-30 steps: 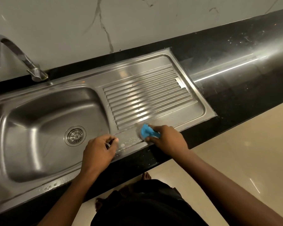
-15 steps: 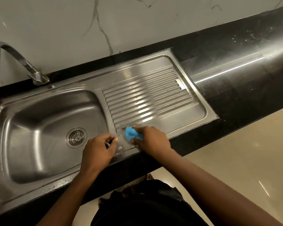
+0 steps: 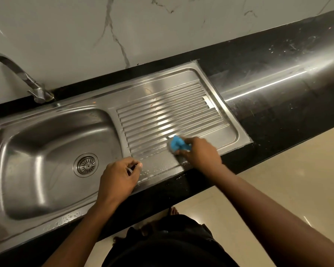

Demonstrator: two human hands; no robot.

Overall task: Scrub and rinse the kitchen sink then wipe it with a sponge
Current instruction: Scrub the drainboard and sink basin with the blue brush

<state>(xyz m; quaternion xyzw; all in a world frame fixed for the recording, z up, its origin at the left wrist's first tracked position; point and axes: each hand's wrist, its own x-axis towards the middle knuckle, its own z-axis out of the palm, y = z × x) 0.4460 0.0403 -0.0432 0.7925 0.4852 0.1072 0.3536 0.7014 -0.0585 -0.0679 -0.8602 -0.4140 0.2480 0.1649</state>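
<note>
Change: right hand point(image 3: 200, 154) and blue sponge point(image 3: 178, 144) shifted back rightward along the front ridges since half a second ago; left hand point(image 3: 118, 176) unmoved.
Desk point(image 3: 278, 105): black, glossy, flecked toward the far right corner.
Sink point(image 3: 46, 226): steel, set into the desk; suds dotted along the front rim.
Drainboard point(image 3: 162, 105): wet-streaked, apparently mid-scrub.
Basin point(image 3: 37, 151): no stream visible from the faucet point(image 3: 17, 72); rinse judged still to come.
Right hand: curled round the sponge, pressing it on the drainboard's front ridges.
Left hand: curled on the front rim; holding anything or not, cannot tell.
Remaining: probably rinsing, then the final wipe.
</note>
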